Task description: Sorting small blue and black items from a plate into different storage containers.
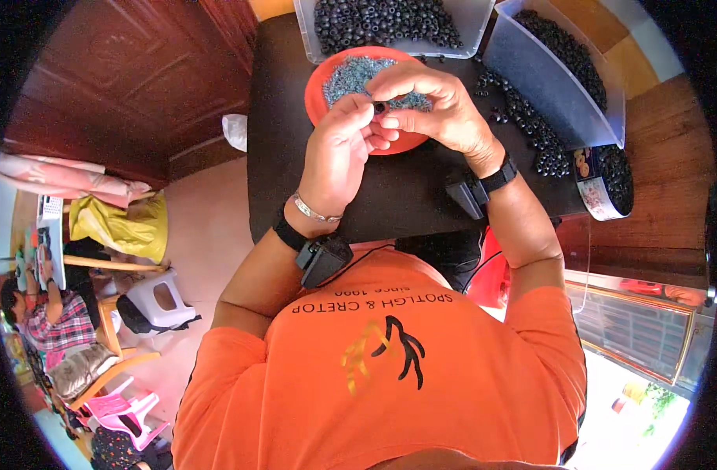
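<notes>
Over a red round plate [314,98] my two hands meet at a small black ring-shaped part [380,108] with a hole. My left hand [339,153] pinches it from the left, thumb and fingertips closed. From the right, my right hand [448,113] curves its thumb and index finger around the same part, fingertips at or very near it; its other fingers are partly hidden. Many tiny grey-blue pieces [350,76] lie in the plate under my hands. Each of my wrists wears a black strap with a box, and my left also a metal bracelet [315,210].
Clear bins of black parts stand at the back [382,22] and right [550,78] of the dark table [284,172]. Loose black parts [530,117] line the right bin, near a round tin [601,196]. At far left a person [57,317] sits near a grey stool [156,301].
</notes>
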{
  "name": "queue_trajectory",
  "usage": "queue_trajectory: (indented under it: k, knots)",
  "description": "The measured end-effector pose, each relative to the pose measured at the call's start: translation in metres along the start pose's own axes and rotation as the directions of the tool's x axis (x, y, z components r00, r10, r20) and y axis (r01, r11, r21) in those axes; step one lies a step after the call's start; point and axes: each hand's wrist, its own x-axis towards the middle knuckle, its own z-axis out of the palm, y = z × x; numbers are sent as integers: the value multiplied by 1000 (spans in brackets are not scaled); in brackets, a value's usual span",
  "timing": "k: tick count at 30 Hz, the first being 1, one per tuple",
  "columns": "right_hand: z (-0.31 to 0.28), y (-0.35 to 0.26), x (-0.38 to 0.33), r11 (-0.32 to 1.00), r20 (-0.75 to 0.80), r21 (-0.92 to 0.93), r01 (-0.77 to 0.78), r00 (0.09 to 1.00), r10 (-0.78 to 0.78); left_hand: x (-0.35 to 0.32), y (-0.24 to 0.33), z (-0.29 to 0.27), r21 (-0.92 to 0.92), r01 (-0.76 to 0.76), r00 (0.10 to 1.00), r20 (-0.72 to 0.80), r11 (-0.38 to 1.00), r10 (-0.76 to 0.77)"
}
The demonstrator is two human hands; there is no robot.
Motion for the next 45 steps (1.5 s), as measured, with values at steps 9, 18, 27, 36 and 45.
queue_trajectory:
  k: [9, 18, 27, 36, 45]
  knots:
    - [7, 3, -2, 999, -72, -42, -35, 997, 32, 2, 0, -3, 28, 35, 999, 4, 999, -35]
    - [12, 6, -3, 1000, -96, -7, 2, 995, -3, 7, 2, -6, 73, -10, 999, 38, 997, 7]
    - [-22, -3, -5, 835, 117, -532, -138, 965, 235, 7, 9, -14, 10, -123, 986, -114, 992, 123]
    - [-1, 5, -14, 499, 147, -866, 27, 968, 203, 9, 6, -18, -30, -50, 992, -120, 998, 46]
    - [2, 17, -12, 502, 81, -865, -2, 987, 142, 8, 5, -14, 0, 14, 992, -129, 1000, -14]
